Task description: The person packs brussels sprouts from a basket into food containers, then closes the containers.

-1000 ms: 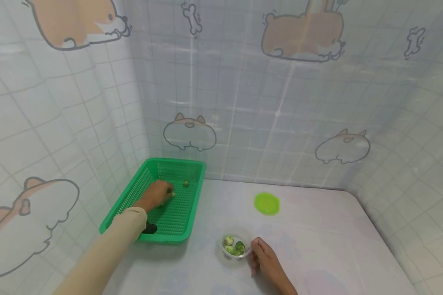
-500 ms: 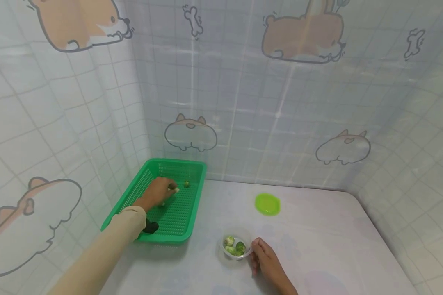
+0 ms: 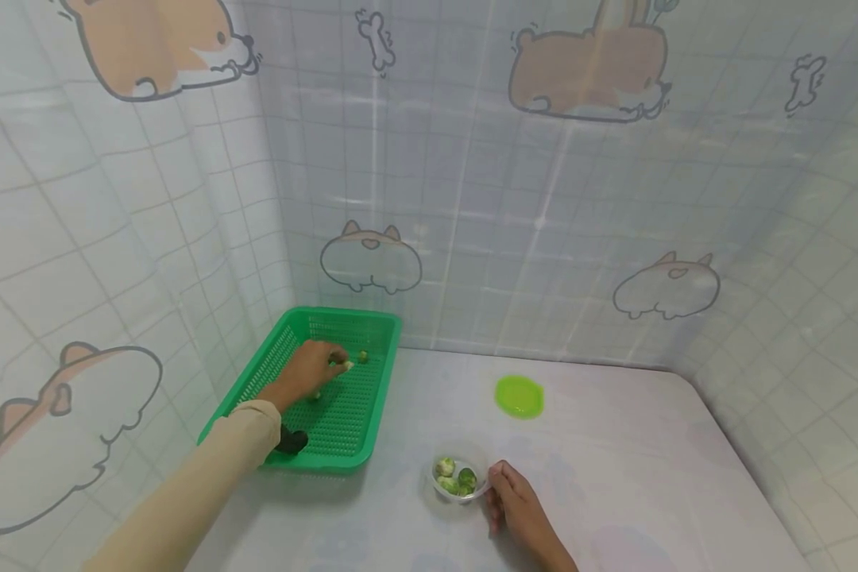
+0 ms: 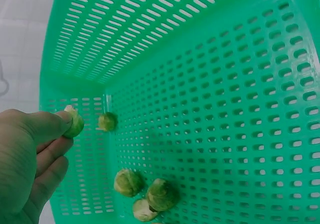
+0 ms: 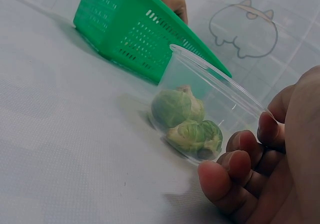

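Observation:
My left hand (image 3: 309, 372) reaches into the green basket (image 3: 384, 397). Its thumb and forefinger pinch a Brussels sprout (image 4: 75, 125), raised above the basket floor in the left wrist view. Several more sprouts lie in the basket; one (image 4: 107, 121) sits near the far end wall, and another (image 4: 128, 182) is in a small cluster. On the table, a clear round plastic tub (image 5: 180, 68) holds several Brussels sprouts (image 5: 172, 108). My right hand (image 3: 523, 504) pinches the tub's rim between thumb and forefinger, other fingers curled beside its wall.
A bright green round lid (image 3: 519, 396) lies flat on the white table (image 3: 615, 445) behind the tub. Tiled-pattern sheeting (image 3: 500, 199) with cartoon dogs rises at the back and both sides. The basket stands close to the left and back sheeting.
My left hand has lifted a little and shifted right and away from me, with the sprout in its fingertips coming into clearer view. The right hand and tub have stayed put.

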### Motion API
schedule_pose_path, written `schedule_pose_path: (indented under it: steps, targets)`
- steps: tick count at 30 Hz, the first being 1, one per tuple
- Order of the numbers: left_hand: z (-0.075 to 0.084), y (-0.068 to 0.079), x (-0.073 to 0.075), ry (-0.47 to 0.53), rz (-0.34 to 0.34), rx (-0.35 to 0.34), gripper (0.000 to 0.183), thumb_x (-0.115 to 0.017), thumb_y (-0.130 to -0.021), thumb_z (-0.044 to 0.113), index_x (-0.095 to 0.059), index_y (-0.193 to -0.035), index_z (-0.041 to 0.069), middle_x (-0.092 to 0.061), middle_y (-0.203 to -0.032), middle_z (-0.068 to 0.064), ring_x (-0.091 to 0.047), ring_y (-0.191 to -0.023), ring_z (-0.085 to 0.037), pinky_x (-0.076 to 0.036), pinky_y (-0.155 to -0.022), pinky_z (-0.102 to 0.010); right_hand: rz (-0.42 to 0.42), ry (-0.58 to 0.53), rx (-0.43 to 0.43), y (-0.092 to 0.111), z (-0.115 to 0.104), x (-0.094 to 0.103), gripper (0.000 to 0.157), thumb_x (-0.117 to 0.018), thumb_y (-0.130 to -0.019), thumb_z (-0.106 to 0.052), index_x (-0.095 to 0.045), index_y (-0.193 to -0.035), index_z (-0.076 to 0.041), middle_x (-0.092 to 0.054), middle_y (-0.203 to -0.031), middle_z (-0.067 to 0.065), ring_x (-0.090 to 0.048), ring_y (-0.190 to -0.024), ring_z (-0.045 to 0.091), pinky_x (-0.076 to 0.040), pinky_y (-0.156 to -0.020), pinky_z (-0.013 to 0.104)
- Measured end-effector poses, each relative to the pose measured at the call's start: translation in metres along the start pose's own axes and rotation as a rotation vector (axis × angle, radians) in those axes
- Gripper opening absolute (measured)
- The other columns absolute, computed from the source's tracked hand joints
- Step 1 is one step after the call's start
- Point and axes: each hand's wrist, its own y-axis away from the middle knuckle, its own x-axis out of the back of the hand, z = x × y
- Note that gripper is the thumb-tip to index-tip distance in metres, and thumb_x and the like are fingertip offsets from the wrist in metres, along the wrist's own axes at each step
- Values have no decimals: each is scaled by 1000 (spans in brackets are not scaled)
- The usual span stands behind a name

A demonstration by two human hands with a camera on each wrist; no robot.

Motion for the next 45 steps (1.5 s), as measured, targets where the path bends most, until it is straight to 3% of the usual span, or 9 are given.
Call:
schedule_pose_path:
  steps: [12,19,25,36,45]
  targets:
    - [13,1,7,61,38,-35,22,-73,-95,22,-75,-114,11,-74,-113,-7,-70,-103,-27,-58,-86,-46,2,-3,5,1,-1,-1,37,-40,-110,-37,-50,-98,-3,-53,-78,4,-54,-58,17,-53,-50,30]
    - [28,1,12,95,52,-51,23,-75,-93,23,-76,-113,12,-75,-111,-3,-70,-102,-25,-59,-86,-45,-2,-14,-3,1,-1,0,38,-42,-109,-40,-50,-99,-4,-53,-79,4,-55,-58,19,-52,-51,30]
    - [50,5,12,172,44,-62,25,-75,-93,28,-76,-114,14,-75,-112,-2,-70,-104,-23,-58,-88,-43,10,-9,17,2,-1,-2,38,-41,-110,-38,-50,-99,-3,-53,-80,4,-55,-58,17,-54,-50,31]
    - [92,4,3,274,30,-136,22,-77,-91,19,-76,-112,12,-74,-112,0,-71,-102,-21,-58,-89,-40,26,-7,21,3,-3,-3,38,-40,-110,-36,-50,-98,-1,-53,-80,4,-54,-57,15,-54,-50,31]
    - [116,9,-11,281,1,-216,19,-77,-91,19,-76,-110,13,-75,-107,2,-71,-99,-22,-59,-88,-38,31,-24,17,3,-1,-3,36,-40,-110,-33,-50,-99,0,-52,-79,4,-53,-56,16,-53,-48,30]
